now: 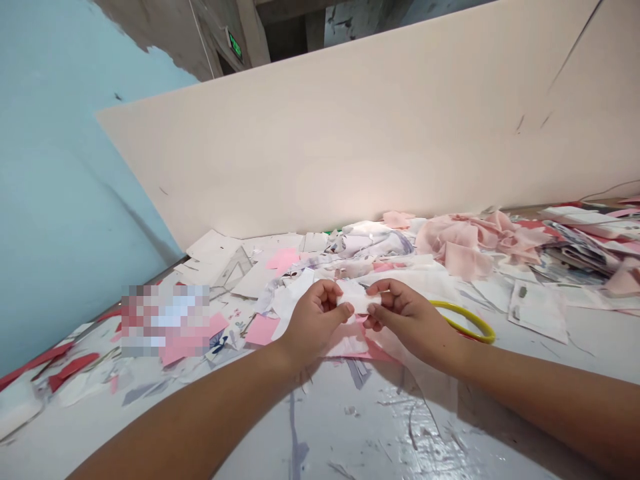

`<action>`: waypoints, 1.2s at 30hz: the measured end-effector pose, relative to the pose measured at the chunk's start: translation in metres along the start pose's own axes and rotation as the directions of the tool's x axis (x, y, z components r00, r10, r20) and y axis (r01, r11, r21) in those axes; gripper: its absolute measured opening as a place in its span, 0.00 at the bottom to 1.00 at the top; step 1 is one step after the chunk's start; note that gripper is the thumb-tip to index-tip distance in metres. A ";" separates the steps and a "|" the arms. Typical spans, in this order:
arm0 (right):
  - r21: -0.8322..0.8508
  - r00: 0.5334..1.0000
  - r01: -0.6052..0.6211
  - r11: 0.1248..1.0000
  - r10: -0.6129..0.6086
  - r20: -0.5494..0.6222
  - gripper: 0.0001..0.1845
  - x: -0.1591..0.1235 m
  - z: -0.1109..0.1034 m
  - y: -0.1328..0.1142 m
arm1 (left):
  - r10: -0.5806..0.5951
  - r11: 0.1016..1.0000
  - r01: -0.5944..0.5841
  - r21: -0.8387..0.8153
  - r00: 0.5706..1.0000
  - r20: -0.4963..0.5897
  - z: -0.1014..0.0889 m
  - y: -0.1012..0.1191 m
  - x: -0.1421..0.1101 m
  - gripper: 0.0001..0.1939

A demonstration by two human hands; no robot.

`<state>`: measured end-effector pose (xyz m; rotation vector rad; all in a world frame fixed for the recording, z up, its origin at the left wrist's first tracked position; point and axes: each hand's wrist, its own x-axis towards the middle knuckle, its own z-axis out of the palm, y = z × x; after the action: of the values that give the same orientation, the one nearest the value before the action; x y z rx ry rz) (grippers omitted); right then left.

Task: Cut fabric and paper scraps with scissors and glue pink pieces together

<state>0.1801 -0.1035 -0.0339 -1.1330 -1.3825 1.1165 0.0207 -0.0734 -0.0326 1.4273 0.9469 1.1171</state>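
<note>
A small white piece of fabric or paper (354, 298) is stretched between my two hands above the table; which material it is, I cannot tell. My left hand (320, 310) pinches its left end between thumb and fingers. On the other end, my right hand (397, 307) has a similar pinch with thumb and curled fingers. Pink and white pieces (350, 343) lie just beneath the hands. Close to my right wrist, a yellow ring-shaped hoop (467, 320) rests on the table, partly hidden by the hand.
Peach cloth scraps (480, 240) and white pieces pile along the pale partition (320, 147). Folded stacks (580, 257) lie at right. Red scraps (75, 370) are strewn at left beside the blue wall (60, 167). Loose threads lie on the shiny white tabletop (350, 427).
</note>
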 end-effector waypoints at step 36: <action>0.477 0.983 -0.149 0.866 0.076 0.168 0.10 0.003 -0.005 0.002 | -0.078 0.968 0.137 -0.212 0.961 0.264 -0.011 -0.007 0.010 0.07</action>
<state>0.1851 -0.0995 -0.0350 -0.7789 -1.0559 1.5543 0.0128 -0.0605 -0.0380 1.2774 0.6822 0.9043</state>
